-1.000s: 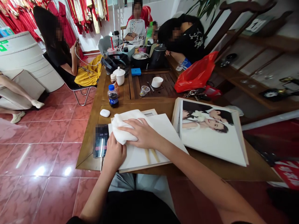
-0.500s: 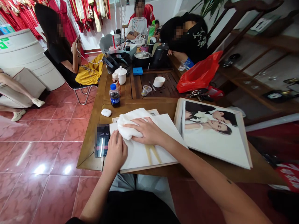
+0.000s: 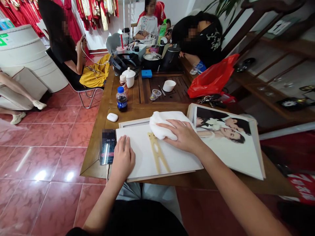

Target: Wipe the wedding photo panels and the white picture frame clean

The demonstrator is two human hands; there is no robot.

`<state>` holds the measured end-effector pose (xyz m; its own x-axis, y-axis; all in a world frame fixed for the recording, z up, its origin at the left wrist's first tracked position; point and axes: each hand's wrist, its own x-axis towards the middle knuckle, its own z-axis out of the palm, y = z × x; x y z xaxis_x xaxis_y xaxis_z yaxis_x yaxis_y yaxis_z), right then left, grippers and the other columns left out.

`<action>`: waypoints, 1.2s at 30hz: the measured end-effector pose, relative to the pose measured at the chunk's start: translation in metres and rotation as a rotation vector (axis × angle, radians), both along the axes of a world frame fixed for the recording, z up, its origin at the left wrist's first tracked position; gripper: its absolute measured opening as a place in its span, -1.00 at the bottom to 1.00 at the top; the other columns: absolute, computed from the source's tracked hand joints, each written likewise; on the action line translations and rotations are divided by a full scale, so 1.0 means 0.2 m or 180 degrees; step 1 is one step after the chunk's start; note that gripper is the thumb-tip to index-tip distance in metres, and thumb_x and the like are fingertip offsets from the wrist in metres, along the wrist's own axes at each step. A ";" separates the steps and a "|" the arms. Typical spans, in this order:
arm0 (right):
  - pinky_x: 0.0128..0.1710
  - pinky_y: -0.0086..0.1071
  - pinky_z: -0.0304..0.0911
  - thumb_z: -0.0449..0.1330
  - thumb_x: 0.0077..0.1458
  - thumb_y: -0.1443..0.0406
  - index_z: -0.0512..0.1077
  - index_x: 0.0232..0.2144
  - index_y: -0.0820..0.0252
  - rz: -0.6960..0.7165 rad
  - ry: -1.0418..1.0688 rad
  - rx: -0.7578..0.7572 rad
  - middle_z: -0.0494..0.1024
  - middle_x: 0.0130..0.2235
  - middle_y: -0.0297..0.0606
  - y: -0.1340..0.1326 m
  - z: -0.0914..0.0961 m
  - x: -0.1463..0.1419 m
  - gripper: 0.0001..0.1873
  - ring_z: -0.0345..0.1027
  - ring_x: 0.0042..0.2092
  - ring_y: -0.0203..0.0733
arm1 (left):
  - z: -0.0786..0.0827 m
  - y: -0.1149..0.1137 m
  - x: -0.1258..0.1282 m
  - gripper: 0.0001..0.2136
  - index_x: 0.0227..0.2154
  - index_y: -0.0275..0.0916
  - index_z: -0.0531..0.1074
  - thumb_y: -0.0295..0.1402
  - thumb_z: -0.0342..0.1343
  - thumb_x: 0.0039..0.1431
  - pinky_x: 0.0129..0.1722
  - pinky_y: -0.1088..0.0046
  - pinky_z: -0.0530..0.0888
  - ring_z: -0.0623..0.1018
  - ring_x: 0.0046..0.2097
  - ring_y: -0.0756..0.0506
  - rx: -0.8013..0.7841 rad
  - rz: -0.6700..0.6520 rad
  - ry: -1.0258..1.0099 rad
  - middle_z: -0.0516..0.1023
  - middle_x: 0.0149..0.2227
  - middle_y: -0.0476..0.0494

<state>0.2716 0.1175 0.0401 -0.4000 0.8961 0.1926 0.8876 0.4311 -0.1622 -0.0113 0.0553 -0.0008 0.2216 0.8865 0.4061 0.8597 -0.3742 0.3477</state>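
Note:
My right hand (image 3: 185,136) grips a bunched white cloth (image 3: 162,124) and presses it on the upper right part of a white sheet (image 3: 137,147). The sheet lies on a flat board near the table's front edge. Fingers stretched out, my left hand (image 3: 123,157) rests flat on the sheet's left side and holds nothing. Between the hands, a yellowish forked flat piece (image 3: 157,152) lies on the sheet, its two legs toward me. A phone (image 3: 107,147) with a cable sits just left of my left hand.
A large couple's photo (image 3: 226,137) lies to the right. Beyond the sheet stand an earbud case (image 3: 112,117), a blue-capped bottle (image 3: 121,100), a lidded white cup (image 3: 129,77) and a white bowl (image 3: 169,86). A red plastic bag (image 3: 213,78) is at the right. Several people sit around.
My right hand has moved the white cloth to the right across the sheet, uncovering the top of the forked piece. My left hand has stayed at the sheet's left side.

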 end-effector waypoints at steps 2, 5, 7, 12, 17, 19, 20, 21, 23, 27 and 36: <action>0.11 0.08 0.08 0.09 0.28 0.07 0.34 0.29 -0.03 0.0081 -0.0084 0.0068 0.42 0.21 0.00 -0.04 -0.01 0.01 -0.43 0.25 0.22 0.19 | 0.00 0.00 0.00 -0.55 0.29 -0.31 0.19 -0.51 -0.07 0.36 0.27 -0.10 0.39 0.29 0.36 -0.35 0.0012 0.0009 -0.0009 0.31 0.28 -0.49; 0.10 0.11 0.08 0.09 0.27 0.08 0.33 0.31 -0.01 0.0148 -0.0126 0.0118 0.40 0.23 0.04 -0.11 -0.02 0.01 -0.42 0.22 0.23 0.22 | 0.01 0.00 0.00 -0.54 0.29 -0.31 0.19 -0.51 -0.07 0.36 0.27 -0.09 0.39 0.29 0.37 -0.35 0.0000 0.0011 -0.0046 0.32 0.28 -0.49; 0.11 0.13 0.07 0.10 0.26 0.09 0.33 0.31 -0.02 0.0144 -0.0099 0.0131 0.40 0.23 0.03 -0.17 -0.04 0.01 -0.41 0.22 0.23 0.24 | 0.01 0.00 0.00 -0.55 0.29 -0.32 0.20 -0.51 -0.07 0.36 0.28 -0.09 0.39 0.29 0.37 -0.35 -0.0029 0.0009 -0.0043 0.32 0.28 -0.50; 0.16 0.13 0.03 0.13 0.23 0.05 0.31 0.32 -0.05 0.0234 0.0002 0.0232 0.38 0.24 0.01 -0.41 -0.08 0.05 -0.37 0.22 0.23 0.24 | 0.02 0.00 0.00 -0.55 0.28 -0.32 0.20 -0.52 -0.07 0.36 0.27 -0.08 0.40 0.30 0.36 -0.35 -0.0034 0.0016 -0.0016 0.32 0.27 -0.49; 0.17 0.13 -0.01 0.14 0.20 0.07 0.30 0.31 -0.08 0.0327 0.0060 0.0317 0.38 0.25 -0.02 -0.60 -0.10 0.09 -0.36 0.21 0.23 0.24 | 0.03 0.00 0.00 -0.55 0.29 -0.33 0.20 -0.51 -0.07 0.35 0.27 -0.09 0.39 0.30 0.36 -0.36 -0.0084 -0.0001 0.0006 0.33 0.26 -0.50; 0.17 0.12 0.00 0.14 0.19 0.09 0.32 0.30 -0.05 0.0341 0.0090 0.0318 0.38 0.23 -0.01 -0.60 -0.09 0.09 -0.37 0.22 0.23 0.23 | 0.03 0.00 0.00 -0.56 0.27 -0.37 0.22 -0.51 -0.07 0.35 0.26 -0.08 0.40 0.30 0.35 -0.37 -0.0062 -0.0033 0.0062 0.34 0.25 -0.53; 0.16 0.11 0.01 0.14 0.19 0.09 0.33 0.29 -0.03 0.0332 0.0100 0.0311 0.38 0.22 0.00 -0.59 -0.09 0.09 -0.38 0.23 0.22 0.22 | 0.03 0.00 0.00 -0.57 0.26 -0.39 0.22 -0.52 -0.07 0.35 0.26 -0.08 0.40 0.31 0.34 -0.38 -0.0047 -0.0040 0.0092 0.35 0.24 -0.54; 0.16 0.10 0.03 0.15 0.19 0.09 0.34 0.29 -0.01 0.0312 0.0105 0.0301 0.39 0.21 0.01 -0.56 -0.08 0.09 -0.38 0.24 0.21 0.22 | 0.03 0.00 0.00 -0.57 0.26 -0.40 0.23 -0.52 -0.06 0.35 0.24 -0.08 0.42 0.32 0.34 -0.38 -0.0035 -0.0040 0.0117 0.36 0.24 -0.54; 0.14 0.09 0.05 0.15 0.20 0.10 0.36 0.28 0.00 0.0251 0.0088 0.0257 0.40 0.20 0.01 -0.48 -0.07 0.08 -0.39 0.25 0.20 0.21 | 0.02 0.00 0.00 -0.56 0.26 -0.38 0.22 -0.52 -0.06 0.34 0.22 -0.09 0.43 0.33 0.33 -0.39 -0.0020 -0.0022 0.0142 0.37 0.23 -0.53; 0.14 0.11 0.06 0.14 0.22 0.11 0.35 0.29 -0.03 0.0117 -0.0005 0.0119 0.38 0.24 -0.01 -0.28 -0.06 0.04 -0.40 0.22 0.22 0.23 | 0.01 -0.01 0.00 -0.52 0.30 -0.29 0.19 -0.52 -0.05 0.33 0.20 -0.10 0.44 0.33 0.34 -0.38 0.0002 0.0001 0.0119 0.36 0.24 -0.49; 0.15 0.10 0.03 0.09 0.29 0.10 0.28 0.33 -0.06 0.0321 0.0273 -0.0059 0.34 0.31 -0.05 -0.02 -0.02 -0.13 -0.41 0.18 0.26 0.19 | 0.02 -0.01 0.00 -0.50 0.32 -0.29 0.15 -0.52 -0.07 0.34 0.21 -0.09 0.42 0.32 0.34 -0.37 -0.0050 -0.0050 0.0178 0.36 0.26 -0.49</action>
